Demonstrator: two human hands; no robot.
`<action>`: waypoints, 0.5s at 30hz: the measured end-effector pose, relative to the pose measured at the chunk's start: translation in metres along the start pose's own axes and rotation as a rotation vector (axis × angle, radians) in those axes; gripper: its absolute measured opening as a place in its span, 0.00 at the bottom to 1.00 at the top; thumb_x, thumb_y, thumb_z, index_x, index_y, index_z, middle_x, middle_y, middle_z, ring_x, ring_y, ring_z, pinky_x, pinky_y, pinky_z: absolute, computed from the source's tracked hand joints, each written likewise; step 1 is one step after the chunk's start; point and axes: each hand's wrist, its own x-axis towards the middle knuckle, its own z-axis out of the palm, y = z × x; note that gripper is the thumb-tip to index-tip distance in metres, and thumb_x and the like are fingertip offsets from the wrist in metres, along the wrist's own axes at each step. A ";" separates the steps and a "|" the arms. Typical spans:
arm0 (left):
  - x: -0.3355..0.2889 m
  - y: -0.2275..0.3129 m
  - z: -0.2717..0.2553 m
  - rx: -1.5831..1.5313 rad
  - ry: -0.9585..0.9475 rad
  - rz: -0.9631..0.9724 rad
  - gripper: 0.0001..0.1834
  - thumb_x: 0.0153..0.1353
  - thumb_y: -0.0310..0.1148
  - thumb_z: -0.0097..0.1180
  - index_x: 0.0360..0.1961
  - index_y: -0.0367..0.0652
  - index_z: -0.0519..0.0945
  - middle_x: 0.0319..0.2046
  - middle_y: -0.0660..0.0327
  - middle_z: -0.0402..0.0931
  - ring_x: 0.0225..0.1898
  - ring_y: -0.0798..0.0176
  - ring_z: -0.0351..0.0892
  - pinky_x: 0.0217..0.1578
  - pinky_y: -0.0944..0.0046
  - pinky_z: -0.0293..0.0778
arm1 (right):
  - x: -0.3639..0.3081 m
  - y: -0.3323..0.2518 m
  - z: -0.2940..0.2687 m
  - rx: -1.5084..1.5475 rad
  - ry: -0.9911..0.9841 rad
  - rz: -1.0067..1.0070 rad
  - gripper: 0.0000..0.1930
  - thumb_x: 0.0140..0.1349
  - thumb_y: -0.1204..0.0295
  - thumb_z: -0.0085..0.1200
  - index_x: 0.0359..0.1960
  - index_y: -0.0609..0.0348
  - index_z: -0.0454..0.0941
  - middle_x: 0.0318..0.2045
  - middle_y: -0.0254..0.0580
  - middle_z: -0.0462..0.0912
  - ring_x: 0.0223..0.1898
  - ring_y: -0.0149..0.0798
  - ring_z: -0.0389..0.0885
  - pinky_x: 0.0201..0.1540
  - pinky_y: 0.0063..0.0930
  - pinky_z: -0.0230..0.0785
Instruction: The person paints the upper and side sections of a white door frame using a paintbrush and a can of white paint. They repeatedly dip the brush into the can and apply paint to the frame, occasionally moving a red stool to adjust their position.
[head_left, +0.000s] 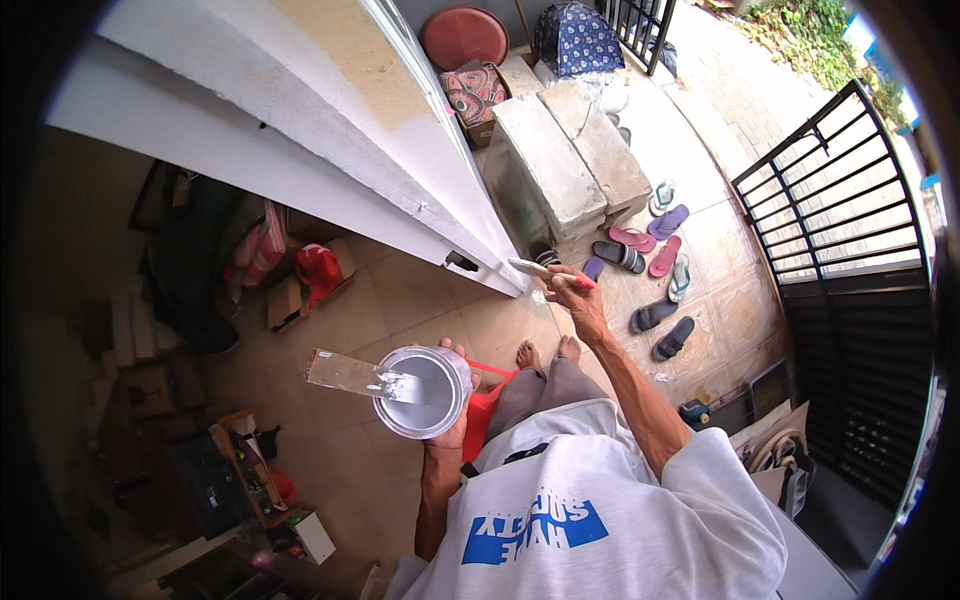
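My left hand [456, 430] is wrapped round an open paint can [457, 382] of pale grey-white paint, held at waist height. Across the can's rim lies a flat wooden stick [340, 371], its paint-smeared end inside and its bare end jutting to the left. In my right hand [578, 306] is a paintbrush [532, 267] with some red on its handle. The brush's pale end points left, close to the lower corner of a white door [400, 215]. Whether the bristles touch the door I cannot tell. A dark cut-out shows near that corner.
Several sandals [655, 315] lie on the tiles to the right, beside concrete blocks [560, 150]. A black barred gate [840, 200] stands at far right. Boxes [287, 302] and clutter fill the dim left side. Something red [484, 410] is below the can, beside my legs.
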 end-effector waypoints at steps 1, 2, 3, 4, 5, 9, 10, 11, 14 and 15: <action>-0.001 -0.001 -0.002 0.004 -0.032 0.005 0.34 0.66 0.54 0.51 0.71 0.58 0.61 0.72 0.48 0.54 0.73 0.43 0.51 0.58 0.30 0.63 | -0.008 -0.009 0.004 -0.020 0.021 0.012 0.19 0.64 0.63 0.62 0.53 0.60 0.78 0.41 0.38 0.82 0.39 0.29 0.81 0.41 0.24 0.79; -0.002 -0.002 -0.007 0.019 -0.043 0.010 0.35 0.66 0.54 0.52 0.70 0.57 0.62 0.72 0.48 0.54 0.73 0.42 0.51 0.58 0.30 0.64 | -0.020 -0.030 0.011 -0.058 0.019 -0.022 0.19 0.66 0.63 0.60 0.53 0.61 0.78 0.38 0.36 0.83 0.36 0.27 0.80 0.39 0.21 0.76; -0.001 -0.002 -0.012 0.034 -0.053 0.017 0.35 0.65 0.54 0.52 0.70 0.55 0.62 0.71 0.47 0.54 0.73 0.42 0.51 0.58 0.31 0.65 | -0.025 -0.040 0.012 -0.075 0.010 -0.077 0.17 0.67 0.63 0.59 0.51 0.62 0.79 0.36 0.36 0.83 0.34 0.26 0.80 0.35 0.20 0.75; -0.001 -0.002 -0.010 0.053 -0.056 0.028 0.36 0.65 0.55 0.53 0.70 0.53 0.62 0.71 0.47 0.54 0.73 0.42 0.51 0.58 0.31 0.66 | -0.036 -0.065 0.021 -0.145 0.030 -0.134 0.16 0.68 0.64 0.58 0.49 0.62 0.80 0.34 0.37 0.83 0.32 0.26 0.79 0.34 0.20 0.74; 0.000 -0.004 -0.008 0.024 -0.042 0.011 0.37 0.64 0.55 0.54 0.69 0.47 0.63 0.70 0.46 0.56 0.72 0.41 0.51 0.59 0.31 0.66 | -0.048 -0.095 0.030 -0.216 0.046 -0.193 0.15 0.68 0.64 0.57 0.48 0.63 0.80 0.32 0.37 0.83 0.30 0.26 0.79 0.33 0.19 0.73; 0.006 -0.009 -0.035 0.019 0.092 0.062 0.41 0.64 0.57 0.53 0.70 0.44 0.59 0.70 0.44 0.55 0.72 0.39 0.51 0.61 0.26 0.64 | -0.104 -0.215 0.087 -0.383 -0.044 -0.418 0.12 0.70 0.65 0.55 0.39 0.64 0.82 0.26 0.38 0.83 0.24 0.24 0.78 0.27 0.18 0.71; 0.018 -0.014 -0.037 0.078 0.086 0.040 0.40 0.64 0.57 0.52 0.69 0.44 0.61 0.69 0.46 0.58 0.71 0.41 0.54 0.62 0.30 0.64 | -0.119 -0.238 0.102 -0.473 -0.043 -0.450 0.11 0.69 0.67 0.56 0.37 0.62 0.83 0.26 0.38 0.84 0.23 0.24 0.78 0.25 0.18 0.71; 0.019 -0.016 -0.034 0.137 0.084 0.054 0.38 0.65 0.58 0.51 0.68 0.44 0.63 0.67 0.47 0.61 0.70 0.43 0.58 0.63 0.33 0.65 | -0.133 -0.257 0.122 -0.558 -0.077 -0.472 0.09 0.68 0.68 0.57 0.36 0.61 0.83 0.26 0.37 0.84 0.22 0.25 0.79 0.23 0.18 0.71; 0.023 -0.021 -0.029 0.078 0.155 0.102 0.35 0.66 0.58 0.49 0.65 0.44 0.67 0.64 0.52 0.67 0.66 0.48 0.65 0.64 0.42 0.65 | -0.148 -0.270 0.174 -0.727 -0.261 -0.507 0.06 0.62 0.71 0.63 0.34 0.61 0.83 0.26 0.38 0.85 0.22 0.28 0.81 0.24 0.21 0.73; 0.022 -0.024 -0.024 0.074 0.144 0.104 0.34 0.66 0.58 0.48 0.64 0.45 0.68 0.62 0.54 0.69 0.65 0.50 0.66 0.64 0.44 0.65 | -0.149 -0.271 0.185 -0.800 -0.330 -0.505 0.06 0.61 0.72 0.64 0.34 0.61 0.83 0.26 0.38 0.85 0.22 0.28 0.81 0.24 0.23 0.74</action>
